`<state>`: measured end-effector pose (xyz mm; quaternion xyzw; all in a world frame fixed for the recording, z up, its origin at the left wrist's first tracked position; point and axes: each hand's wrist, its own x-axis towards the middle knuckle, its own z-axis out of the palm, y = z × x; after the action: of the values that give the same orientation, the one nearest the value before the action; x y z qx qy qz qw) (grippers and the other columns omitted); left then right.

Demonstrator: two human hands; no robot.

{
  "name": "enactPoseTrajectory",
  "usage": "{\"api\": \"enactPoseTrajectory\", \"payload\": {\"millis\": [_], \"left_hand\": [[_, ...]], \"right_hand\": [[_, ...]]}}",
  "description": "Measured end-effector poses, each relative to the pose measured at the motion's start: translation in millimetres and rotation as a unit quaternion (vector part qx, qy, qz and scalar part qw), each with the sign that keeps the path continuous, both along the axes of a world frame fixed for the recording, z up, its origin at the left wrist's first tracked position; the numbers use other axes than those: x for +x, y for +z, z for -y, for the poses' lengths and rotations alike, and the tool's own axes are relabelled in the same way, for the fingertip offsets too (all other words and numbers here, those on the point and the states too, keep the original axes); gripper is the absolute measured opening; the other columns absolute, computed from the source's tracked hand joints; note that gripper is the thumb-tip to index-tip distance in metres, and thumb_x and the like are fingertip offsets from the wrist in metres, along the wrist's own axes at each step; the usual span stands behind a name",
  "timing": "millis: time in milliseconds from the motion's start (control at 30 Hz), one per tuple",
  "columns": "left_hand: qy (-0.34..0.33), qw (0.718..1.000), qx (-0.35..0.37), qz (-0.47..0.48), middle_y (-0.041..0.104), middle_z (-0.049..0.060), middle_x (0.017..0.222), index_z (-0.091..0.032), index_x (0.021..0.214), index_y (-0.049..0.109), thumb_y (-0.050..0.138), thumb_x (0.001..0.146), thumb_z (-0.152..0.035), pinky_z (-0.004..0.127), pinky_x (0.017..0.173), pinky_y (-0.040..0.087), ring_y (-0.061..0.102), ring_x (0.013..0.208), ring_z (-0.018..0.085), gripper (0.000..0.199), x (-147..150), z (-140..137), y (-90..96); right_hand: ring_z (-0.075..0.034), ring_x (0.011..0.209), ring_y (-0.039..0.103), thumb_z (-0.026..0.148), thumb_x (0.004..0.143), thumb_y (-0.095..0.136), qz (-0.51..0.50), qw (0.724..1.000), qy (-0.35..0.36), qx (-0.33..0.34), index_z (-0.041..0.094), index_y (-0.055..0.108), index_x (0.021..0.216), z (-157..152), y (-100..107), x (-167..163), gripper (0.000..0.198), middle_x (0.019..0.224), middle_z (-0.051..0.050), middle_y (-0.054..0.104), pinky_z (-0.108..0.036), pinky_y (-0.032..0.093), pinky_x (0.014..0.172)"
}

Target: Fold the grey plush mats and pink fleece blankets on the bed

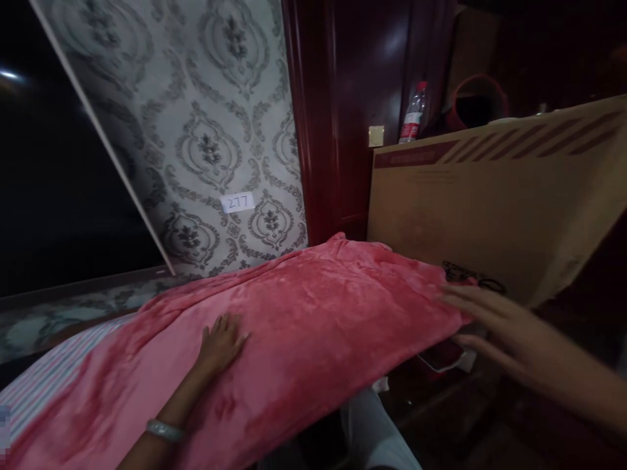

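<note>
A pink plush blanket (pixel 304 320) lies spread before me, with creases along its far edge and its near edge hanging down. My left hand (pixel 223 346) rests flat on the blanket, fingers slightly apart, with a bracelet (pixel 165 429) on the wrist. At the blanket's right corner is my right hand (pixel 504 326), a little blurred. Its fingers are stretched out and the thumb stands apart below them. Whether its fingertips touch the cloth I cannot tell.
Striped cloth (pixel 63 365) shows under the blanket at left. A large cardboard box (pixel 480 202) stands at right, with a bottle (pixel 414 116) at its top edge. A dark screen (pixel 63 170) leans at left. A card reading 277 (pixel 238 202) is on the patterned wall.
</note>
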<state>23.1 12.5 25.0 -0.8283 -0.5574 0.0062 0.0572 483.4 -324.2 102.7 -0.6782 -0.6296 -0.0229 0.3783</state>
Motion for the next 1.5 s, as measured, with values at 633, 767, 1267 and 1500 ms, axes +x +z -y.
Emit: {"api": "enactPoseTrajectory", "payload": {"millis": [633, 767, 1267, 1500], "left_hand": [[0.051, 0.996, 0.033, 0.060, 0.037, 0.017, 0.162, -0.021, 0.152, 0.046, 0.039, 0.099, -0.049, 0.060, 0.119, 0.025, 0.031, 0.150, 0.038, 0.061, -15, 30, -34.1], [0.053, 0.997, 0.020, 0.053, 0.034, 0.017, 0.163, -0.020, 0.154, 0.043, 0.039, 0.099, -0.050, 0.060, 0.120, 0.024, 0.027, 0.152, 0.038, 0.063, -16, 29, -36.1], [0.058, 0.996, 0.037, 0.055, 0.034, 0.017, 0.163, -0.018, 0.156, 0.038, 0.043, 0.098, -0.053, 0.057, 0.121, 0.024, 0.027, 0.153, 0.034, 0.068, -21, 24, -50.6], [0.085, 0.995, -0.022, 0.054, 0.033, 0.014, 0.164, -0.026, 0.155, 0.040, 0.041, 0.098, -0.054, 0.058, 0.118, 0.029, 0.033, 0.150, 0.034, 0.063, -21, 0, -35.2]], "right_hand": [[-0.032, 0.150, 0.028, 0.048, 0.100, 0.037, 0.162, 0.954, 0.125, -0.220, 0.020, 0.040, 0.156, -313, -131, -143, 0.062, 0.162, -0.015, 0.032, -0.056, 0.024, 0.121], [-0.032, 0.150, 0.028, 0.051, 0.100, 0.036, 0.175, 0.949, 0.107, -0.239, 0.026, 0.039, 0.156, -310, -140, -141, 0.062, 0.163, -0.012, 0.030, -0.059, 0.023, 0.119], [-0.030, 0.155, 0.012, 0.056, 0.100, 0.036, 0.178, 0.932, 0.166, -0.270, 0.016, 0.025, 0.162, -352, -129, -218, 0.074, 0.167, -0.011, 0.016, -0.053, 0.011, 0.124], [-0.030, 0.154, 0.014, 0.055, 0.100, 0.035, 0.190, 0.931, 0.176, -0.257, 0.016, 0.027, 0.161, -354, -129, -214, 0.072, 0.167, -0.010, 0.017, -0.052, 0.014, 0.124]]}}
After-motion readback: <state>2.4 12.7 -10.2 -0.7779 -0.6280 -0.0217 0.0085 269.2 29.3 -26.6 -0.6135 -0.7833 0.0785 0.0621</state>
